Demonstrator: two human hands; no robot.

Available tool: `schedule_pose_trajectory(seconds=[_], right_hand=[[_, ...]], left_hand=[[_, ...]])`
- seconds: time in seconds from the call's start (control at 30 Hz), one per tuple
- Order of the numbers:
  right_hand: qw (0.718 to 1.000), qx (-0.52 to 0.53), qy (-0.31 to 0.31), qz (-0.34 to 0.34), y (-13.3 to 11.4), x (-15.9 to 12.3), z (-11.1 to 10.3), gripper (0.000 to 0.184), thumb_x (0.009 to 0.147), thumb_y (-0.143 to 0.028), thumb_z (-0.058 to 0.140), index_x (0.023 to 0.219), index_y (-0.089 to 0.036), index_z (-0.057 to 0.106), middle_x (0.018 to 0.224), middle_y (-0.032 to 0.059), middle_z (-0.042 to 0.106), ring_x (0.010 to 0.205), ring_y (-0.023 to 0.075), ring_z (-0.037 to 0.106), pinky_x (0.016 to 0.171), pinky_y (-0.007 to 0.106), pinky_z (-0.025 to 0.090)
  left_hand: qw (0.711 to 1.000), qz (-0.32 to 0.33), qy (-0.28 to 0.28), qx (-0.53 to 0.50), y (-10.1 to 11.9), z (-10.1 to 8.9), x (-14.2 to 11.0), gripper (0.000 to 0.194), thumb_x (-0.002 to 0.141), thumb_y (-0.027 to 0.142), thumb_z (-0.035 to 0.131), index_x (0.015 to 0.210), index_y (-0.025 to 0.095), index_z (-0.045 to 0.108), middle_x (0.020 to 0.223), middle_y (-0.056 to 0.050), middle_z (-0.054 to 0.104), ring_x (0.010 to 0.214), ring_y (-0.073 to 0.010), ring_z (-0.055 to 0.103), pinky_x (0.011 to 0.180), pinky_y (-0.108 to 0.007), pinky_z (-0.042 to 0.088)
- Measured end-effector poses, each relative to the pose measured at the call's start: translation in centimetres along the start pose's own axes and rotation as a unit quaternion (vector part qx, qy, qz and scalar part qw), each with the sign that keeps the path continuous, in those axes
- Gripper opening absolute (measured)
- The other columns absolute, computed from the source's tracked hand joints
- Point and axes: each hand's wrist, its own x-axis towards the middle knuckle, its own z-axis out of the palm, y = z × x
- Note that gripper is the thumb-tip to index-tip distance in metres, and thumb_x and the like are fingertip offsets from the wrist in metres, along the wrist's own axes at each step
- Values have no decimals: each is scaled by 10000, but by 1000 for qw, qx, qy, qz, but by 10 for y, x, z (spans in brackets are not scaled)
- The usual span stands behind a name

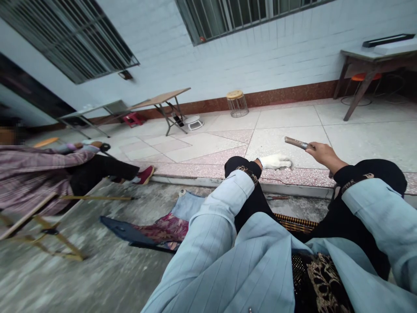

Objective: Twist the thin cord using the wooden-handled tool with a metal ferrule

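Tiled floor (288, 114) meets a white wall (156, 39); a stool (235, 94) stands near its base. Right hand (324, 155): bare, fingers closed around one end of a rod (295, 142), whose free end points left, raised in front of the knees and apart from the glove. Left hand (275, 162): in a white glove, fingers extended beside the left knee; whether it grips anything cannot be determined.

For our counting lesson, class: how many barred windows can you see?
2. The left window is at the upper left; the right window is at the top, near the middle. Both are cut off by the picture's edge; others may lie outside it.
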Motion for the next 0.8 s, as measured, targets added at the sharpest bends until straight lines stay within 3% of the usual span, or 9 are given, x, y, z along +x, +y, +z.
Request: schedule_pose_trajectory(seconds=[0.13, 0.23, 0.33, 0.4, 0.5, 0.57, 0.67, 0.73, 0.8], right_hand=[[989, -118, -36, -78, -4, -9, 0, 345, 931, -405, 472, 1145, -201, 651, 1014, 150, 693, 887, 269, 621, 703, 329, 397], [974, -139, -114, -137, -3, -9, 1, 277, 903, -353, 521, 1083, -214, 680, 950, 122, 695, 854, 246, 613, 699, 312, 382], [939, -54, -265, -211, 1, -9, 3, 233, 855, -337, 570, 993, -228, 723, 827, 56, 686, 775, 210, 590, 690, 297, 382], [899, 42, -369, -234, 1, -11, 0, 282, 834, -383, 598, 1025, -228, 736, 804, 31, 677, 747, 194, 573, 687, 294, 398], [855, 178, -436, -216, -2, -15, -10, 430, 788, -479, 660, 1122, -215, 721, 835, 27, 670, 744, 180, 564, 696, 298, 434], [866, 276, -377, -180, -5, -14, -18, 467, 777, -521, 664, 1106, -194, 713, 856, 38, 665, 732, 167, 562, 708, 304, 455], [891, 397, -201, -91, -7, -8, -22, 428, 788, -538, 633, 999, -170, 692, 871, 59, 660, 689, 147, 557, 687, 295, 468], [907, 404, -117, -29, -5, -2, -18, 394, 785, -507, 629, 974, -164, 672, 855, 69, 660, 661, 146, 556, 654, 287, 465], [939, 336, -77, 13, 0, 2, -9, 375, 796, -463, 610, 1010, -162, 669, 830, 75, 665, 656, 162, 568, 636, 289, 456]], left_hand=[[998, 14, 21, 50, 4, -1, 0, 181, 818, 391, 549, 742, 278, 669, 595, 23, 464, 559, -133, 402, 509, -223, 338], [993, 15, 47, 104, 5, -5, -2, 177, 815, 346, 539, 696, 279, 651, 579, 18, 448, 569, -145, 413, 525, -232, 348], [987, -6, 70, 143, 3, -9, -6, 158, 795, 320, 541, 686, 281, 647, 553, 5, 433, 580, -165, 431, 533, -248, 357], [986, -18, 75, 148, 1, -9, -7, 143, 782, 317, 545, 688, 278, 646, 547, -1, 435, 584, -173, 442, 528, -255, 356], [987, -18, 76, 141, -5, -7, -5, 124, 769, 319, 550, 692, 284, 640, 547, 3, 440, 586, -172, 439, 517, -249, 350], [990, -10, 73, 120, -10, -5, -2, 120, 772, 328, 545, 702, 289, 634, 552, 12, 445, 584, -167, 433, 513, -241, 348], [995, -13, 58, 77, -17, -3, 4, 130, 789, 348, 531, 730, 293, 632, 559, 26, 456, 569, -158, 428, 504, -234, 337], [997, -20, 41, 62, -20, -2, 5, 115, 783, 346, 544, 729, 295, 631, 555, 32, 456, 558, -153, 419, 497, -233, 323], [999, -2, 14, 51, -21, 0, 4, 100, 769, 330, 561, 704, 296, 628, 548, 35, 449, 552, -151, 404, 495, -233, 312]])
